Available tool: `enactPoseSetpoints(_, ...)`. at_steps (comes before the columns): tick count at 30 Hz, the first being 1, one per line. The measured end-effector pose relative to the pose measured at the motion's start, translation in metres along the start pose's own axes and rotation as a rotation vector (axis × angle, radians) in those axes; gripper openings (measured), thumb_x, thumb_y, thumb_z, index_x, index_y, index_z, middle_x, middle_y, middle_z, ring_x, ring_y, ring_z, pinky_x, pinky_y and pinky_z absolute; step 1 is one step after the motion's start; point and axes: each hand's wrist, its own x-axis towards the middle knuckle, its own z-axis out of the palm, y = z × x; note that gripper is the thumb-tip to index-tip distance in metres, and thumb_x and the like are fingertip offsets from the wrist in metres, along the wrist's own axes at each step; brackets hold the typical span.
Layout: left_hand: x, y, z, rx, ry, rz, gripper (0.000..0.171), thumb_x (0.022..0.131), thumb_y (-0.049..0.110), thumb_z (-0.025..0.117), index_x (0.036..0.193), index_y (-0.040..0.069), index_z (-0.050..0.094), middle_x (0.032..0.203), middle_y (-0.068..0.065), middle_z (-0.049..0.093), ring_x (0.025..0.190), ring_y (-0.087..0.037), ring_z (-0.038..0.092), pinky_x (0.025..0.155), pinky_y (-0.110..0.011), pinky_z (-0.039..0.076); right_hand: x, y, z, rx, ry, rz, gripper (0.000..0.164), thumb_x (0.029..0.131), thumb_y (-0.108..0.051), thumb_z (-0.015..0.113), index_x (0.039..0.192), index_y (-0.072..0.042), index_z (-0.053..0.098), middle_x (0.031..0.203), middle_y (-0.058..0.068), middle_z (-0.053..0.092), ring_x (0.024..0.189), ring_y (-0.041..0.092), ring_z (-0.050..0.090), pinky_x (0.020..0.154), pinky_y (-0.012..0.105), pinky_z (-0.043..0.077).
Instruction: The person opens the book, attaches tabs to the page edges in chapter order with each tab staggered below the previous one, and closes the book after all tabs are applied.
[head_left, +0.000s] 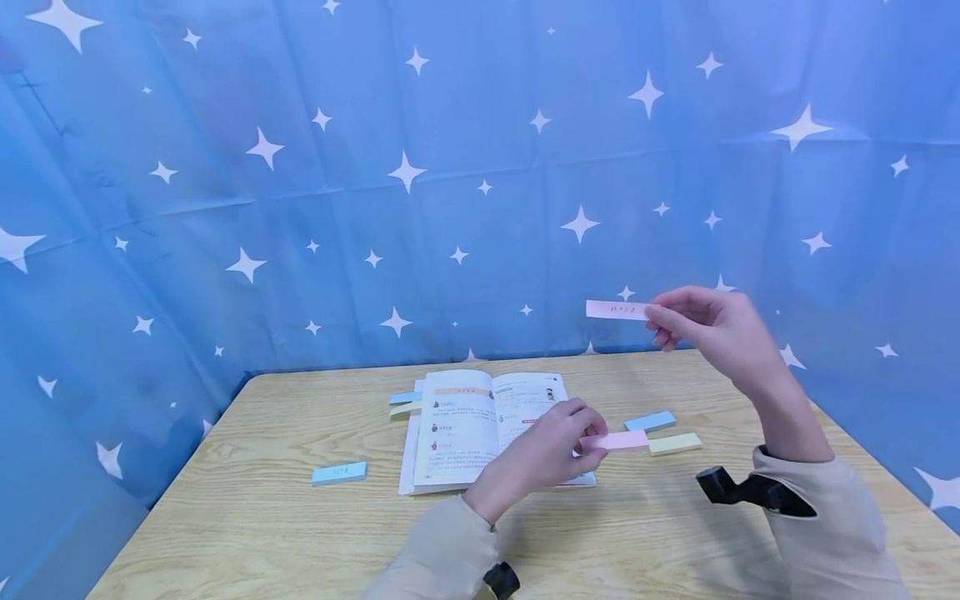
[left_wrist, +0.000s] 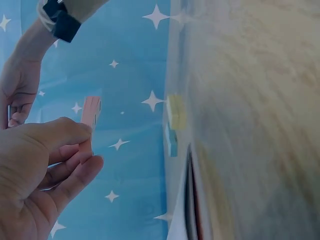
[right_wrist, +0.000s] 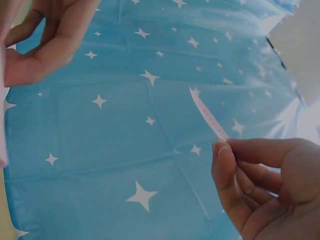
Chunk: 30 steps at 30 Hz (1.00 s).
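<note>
In the head view my right hand [head_left: 712, 329] is raised above the table's far right. Its thumb and fingertips pinch one end of a single pink sticky note [head_left: 615, 310] with small handwriting on it. My left hand [head_left: 551, 442] is lower, over the right page of an open book [head_left: 461, 433], and pinches a pink sticky note pad [head_left: 626, 440]. The left wrist view shows that pad's thickness between thumb and fingers. Seen from the right wrist, the single note [right_wrist: 207, 115] points away from the fingertips, slightly curved.
Right of the book lie a blue sticky note pad [head_left: 650, 421] and a yellow one [head_left: 675, 444]. Blue and yellow tabs [head_left: 406, 408] stick out from the book's left edge. Another blue pad [head_left: 339, 473] with writing lies farther left on the wooden table [head_left: 247, 500]. A starry blue curtain [head_left: 337, 208] hangs behind.
</note>
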Motion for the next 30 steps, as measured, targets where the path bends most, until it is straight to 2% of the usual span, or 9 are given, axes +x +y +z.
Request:
enactPoseSetpoints(6, 0.005, 0.001, 0.013, 0.015, -0.03, 0.037, 0.016, 0.094, 0.016, 0.072, 0.107, 0.007, 0.07, 0.101, 0.0, 0.064, 0.085, -0.003, 0.052, 0.072, -0.003, 0.039, 0.003, 0.012, -0.008, 0.0, -0.031, -0.005, 0.022, 0.1, -0.015, 0.065, 0.113, 0.003, 0.069, 0.086, 0.005, 0.072, 0.072, 0.018, 0.069, 0.068, 0.025, 0.057)
enactPoseSetpoints(14, 0.014, 0.006, 0.028, 0.04, -0.069, 0.043, 0.014, 0.095, 0.017, 0.072, 0.105, 0.008, 0.07, 0.095, 0.003, 0.062, 0.078, -0.003, 0.047, 0.067, -0.004, 0.035, 0.006, 0.024, -0.016, -0.007, -0.006, 0.106, 0.031, 0.1, -0.026, 0.066, 0.115, 0.001, 0.069, 0.088, 0.004, 0.073, 0.076, 0.019, 0.069, 0.072, 0.027, 0.058)
enactPoseSetpoints(24, 0.038, 0.02, 0.046, 0.064, -0.164, -0.03, 0.014, 0.095, 0.019, 0.072, 0.107, 0.012, 0.072, 0.087, 0.01, 0.06, 0.077, -0.001, 0.044, 0.063, -0.005, 0.034, 0.008, 0.033, -0.021, 0.013, -0.001, 0.121, 0.034, 0.1, -0.025, 0.065, 0.117, 0.005, 0.067, 0.088, 0.003, 0.073, 0.076, 0.018, 0.07, 0.072, 0.026, 0.057)
enactPoseSetpoints(30, 0.048, 0.026, 0.059, 0.107, -0.2, -0.046, 0.011, 0.095, 0.02, 0.072, 0.104, 0.015, 0.073, 0.088, 0.013, 0.062, 0.079, 0.002, 0.046, 0.068, -0.006, 0.035, 0.009, 0.039, -0.025, 0.031, 0.025, 0.139, 0.035, 0.1, -0.024, 0.067, 0.117, 0.006, 0.067, 0.086, 0.003, 0.073, 0.075, 0.017, 0.07, 0.072, 0.026, 0.057)
